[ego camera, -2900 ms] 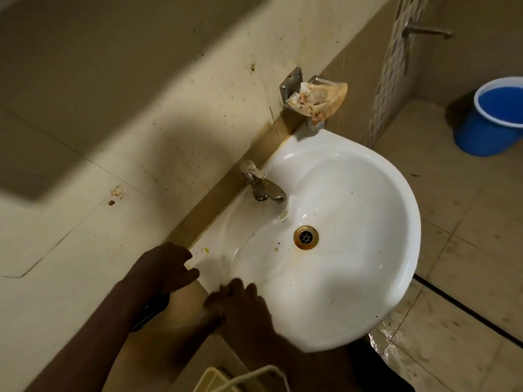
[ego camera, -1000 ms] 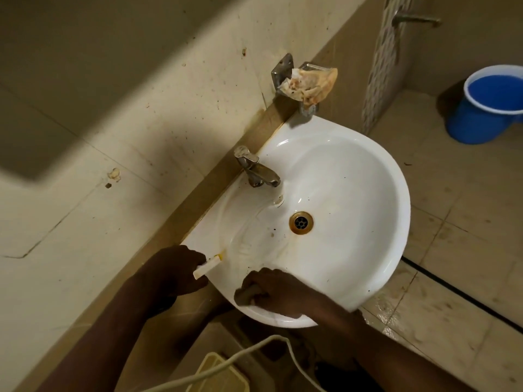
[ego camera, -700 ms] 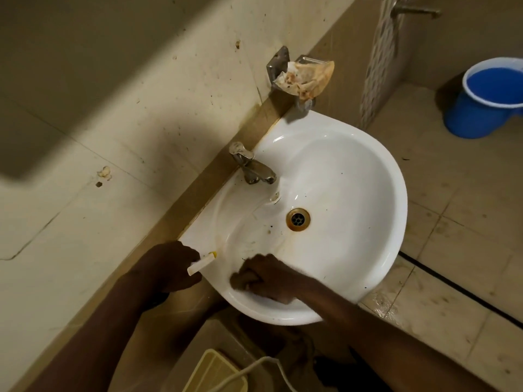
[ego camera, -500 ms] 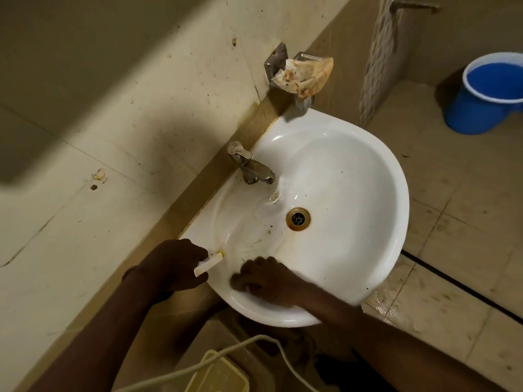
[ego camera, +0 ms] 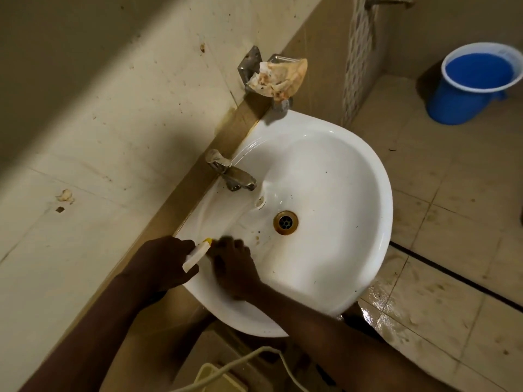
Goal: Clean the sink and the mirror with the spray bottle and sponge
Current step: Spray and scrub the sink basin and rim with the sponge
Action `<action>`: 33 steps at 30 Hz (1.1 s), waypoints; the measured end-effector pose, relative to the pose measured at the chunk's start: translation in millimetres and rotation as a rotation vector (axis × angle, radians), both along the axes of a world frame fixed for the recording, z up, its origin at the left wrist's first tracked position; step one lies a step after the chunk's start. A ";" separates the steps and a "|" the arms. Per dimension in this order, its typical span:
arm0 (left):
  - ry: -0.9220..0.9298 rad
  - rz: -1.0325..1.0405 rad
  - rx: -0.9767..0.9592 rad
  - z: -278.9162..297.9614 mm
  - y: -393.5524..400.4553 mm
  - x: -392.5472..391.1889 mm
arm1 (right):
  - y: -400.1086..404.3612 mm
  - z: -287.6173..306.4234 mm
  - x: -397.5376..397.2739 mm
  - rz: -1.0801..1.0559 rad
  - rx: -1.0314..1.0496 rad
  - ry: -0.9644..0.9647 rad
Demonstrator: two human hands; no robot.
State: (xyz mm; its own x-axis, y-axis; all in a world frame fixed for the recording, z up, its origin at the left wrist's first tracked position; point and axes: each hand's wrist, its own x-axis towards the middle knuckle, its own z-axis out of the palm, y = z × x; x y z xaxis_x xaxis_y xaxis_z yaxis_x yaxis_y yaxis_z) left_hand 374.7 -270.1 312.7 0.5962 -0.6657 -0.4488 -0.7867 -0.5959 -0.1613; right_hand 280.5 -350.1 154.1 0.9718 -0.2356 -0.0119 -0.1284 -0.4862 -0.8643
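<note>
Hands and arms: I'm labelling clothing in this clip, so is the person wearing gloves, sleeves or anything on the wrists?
No gloves: the left hand and right hand are bare. Both forearms are bare as far as the frame shows, with no sleeve in view. No ring or bracelet is visible. A dark patch sits under the left wrist, too shadowed to identify.

My left hand gripped the spray bottle at the white sink's near-left rim, its yellow-tipped nozzle showing. My right hand pressed flat inside the basin, blurred, whatever lay under it hidden. Brown stains ringed the drain below the tap. A blue bucket stood on the floor.
</note>
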 end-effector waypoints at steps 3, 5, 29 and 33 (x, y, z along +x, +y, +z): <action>0.004 -0.017 -0.008 -0.9 -3.1 -3.4 | -1.5 -7.2 20.0 -0.289 0.102 0.161; 0.000 -0.039 -0.018 0.0 -7.0 -6.8 | -2.0 -2.3 14.8 -0.338 0.215 0.199; -0.077 -0.016 -0.028 -4.4 -0.1 -35.7 | -21.3 4.6 5.0 -0.371 0.360 0.290; -0.061 -0.004 -0.018 -5.6 -4.6 -35.0 | -55.4 24.3 -44.7 0.520 -0.007 0.262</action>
State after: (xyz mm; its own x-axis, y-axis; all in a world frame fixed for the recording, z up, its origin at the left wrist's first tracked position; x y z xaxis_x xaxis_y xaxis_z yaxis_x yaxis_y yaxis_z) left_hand 339.7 -274.7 307.0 0.6197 -0.6757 -0.3993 -0.7780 -0.5961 -0.1987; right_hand 235.8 -405.6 178.4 0.9247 0.2707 -0.2675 -0.0802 -0.5484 -0.8324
